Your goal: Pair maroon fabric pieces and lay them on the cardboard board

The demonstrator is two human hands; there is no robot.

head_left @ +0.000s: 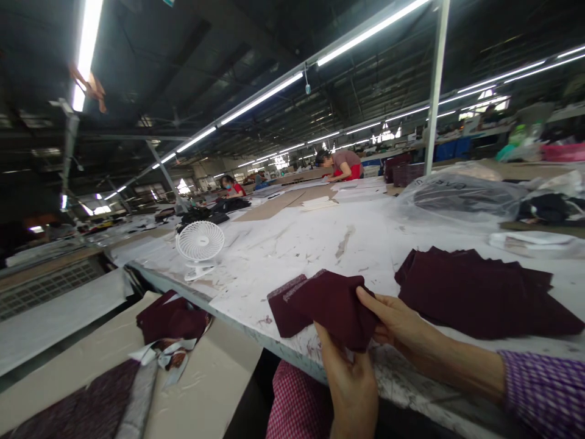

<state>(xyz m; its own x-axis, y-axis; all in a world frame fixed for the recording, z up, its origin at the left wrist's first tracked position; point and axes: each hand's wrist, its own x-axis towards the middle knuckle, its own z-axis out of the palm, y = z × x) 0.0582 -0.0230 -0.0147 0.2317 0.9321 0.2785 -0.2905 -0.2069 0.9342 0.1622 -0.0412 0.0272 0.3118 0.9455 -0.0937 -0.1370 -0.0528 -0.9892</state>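
Observation:
Between my two hands is a dark maroon fabric piece (336, 302), raised at the near edge of the worktable (315, 238). My left hand (350, 381) grips its lower edge from below, the thumb lying along the cloth. On the right side, my right hand (395, 320) pinches the same piece, thumb on top and the other fingers partly hidden. Just left of it, a second maroon piece (287, 314) with a greyish speckled strip lies on the table, partly covered. To the right of my hands a fanned stack of maroon fabric pieces (479, 292) rests on the white surface.
A small white fan (200, 242) stands at the table's left edge. Below left, a beige board (196, 378) carries maroon cloth (171, 320) and pale scraps. Clear plastic bags (461, 195) lie at the right. Farther back, a person (342, 166) leans over the table by a metal post (437, 91).

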